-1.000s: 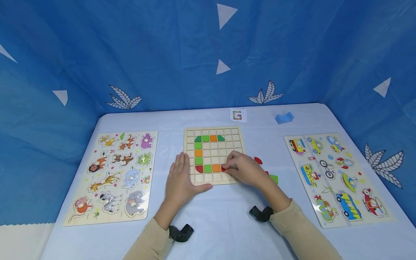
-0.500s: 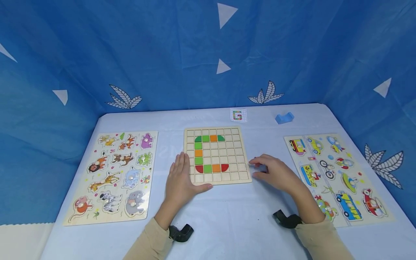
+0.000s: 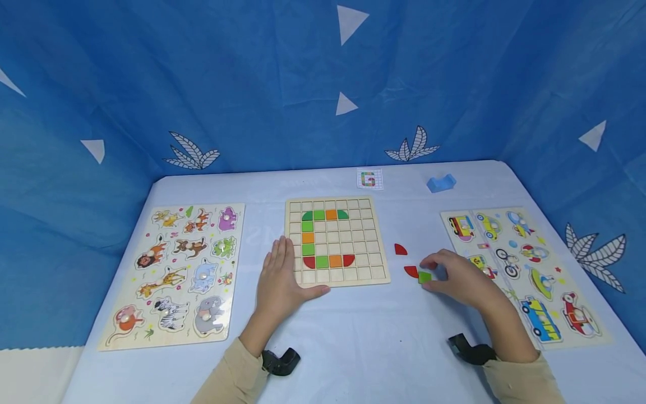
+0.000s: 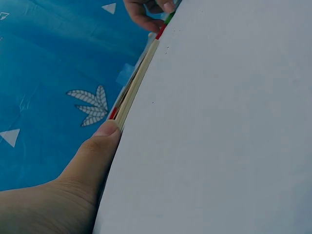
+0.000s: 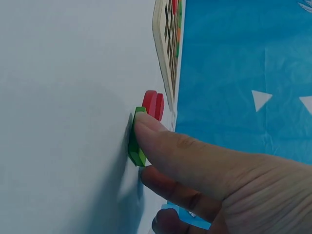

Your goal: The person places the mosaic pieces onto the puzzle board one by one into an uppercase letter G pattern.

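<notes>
My left hand lies flat along the left edge of the wooden grid board, its thumb on the front edge. Red, green and orange tiles sit in the grid, forming a C-like outline. To the right of the board, my right hand is at a green square tile on the table. In the right wrist view, the thumb touches the green tile, with the index fingertip close to its lower end. Beside it lies a red quarter-circle tile; another red quarter-circle tile lies farther back.
An animal peg puzzle lies at left, and a vehicle puzzle at right, partly under the right forearm. Behind the board are a small pattern card with a G and a blue block. A blue curtain encloses the table.
The right hand let go of a red quarter-circle tile in the grid's lower row, then moved right to the loose tiles. The left hand stayed in place.
</notes>
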The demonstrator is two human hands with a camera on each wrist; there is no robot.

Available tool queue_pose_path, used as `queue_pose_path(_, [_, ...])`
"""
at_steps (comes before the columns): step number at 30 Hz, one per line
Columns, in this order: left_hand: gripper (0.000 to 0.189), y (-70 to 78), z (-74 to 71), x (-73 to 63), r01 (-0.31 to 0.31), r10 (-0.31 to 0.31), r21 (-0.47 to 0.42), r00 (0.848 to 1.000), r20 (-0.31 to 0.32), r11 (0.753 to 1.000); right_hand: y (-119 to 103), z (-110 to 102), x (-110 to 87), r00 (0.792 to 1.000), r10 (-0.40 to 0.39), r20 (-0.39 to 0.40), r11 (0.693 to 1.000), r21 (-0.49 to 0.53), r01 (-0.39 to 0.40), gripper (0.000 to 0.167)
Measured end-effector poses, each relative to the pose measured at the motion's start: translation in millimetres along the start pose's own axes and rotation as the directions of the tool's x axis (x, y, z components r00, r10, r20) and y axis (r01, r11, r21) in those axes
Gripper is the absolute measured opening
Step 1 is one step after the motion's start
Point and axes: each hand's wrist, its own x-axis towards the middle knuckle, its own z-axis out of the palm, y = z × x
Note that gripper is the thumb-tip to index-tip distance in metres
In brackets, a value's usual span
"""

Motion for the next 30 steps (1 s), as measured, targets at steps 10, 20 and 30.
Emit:
queue_pose_path(10, [0.139,-0.5,0.7,0.2,-0.010,0.010,-0.005,1.000,-0.007,1.000,6.1,2.4,4.4,1.000,0.006,0.005,0.997,0.072,-0.007,0.025])
queue_pose_path(20, [0.140,-0.3,0.0,-0.2,-0.005,0.005,-0.004,1.000,-0.003,1.000,-4.1,5.6,26.8,0.993,-0.034,-0.110,0.989,0.140,0.049,0.019])
queue_pose_path(30, [0.139,0.0,-0.3,-0.5,-0.006,0.006,0.002,1.000,-0.002,1.000,-60.9,31.7,60.8,0.986,-0.126,-0.110,0.953,0.261,0.151,0.017])
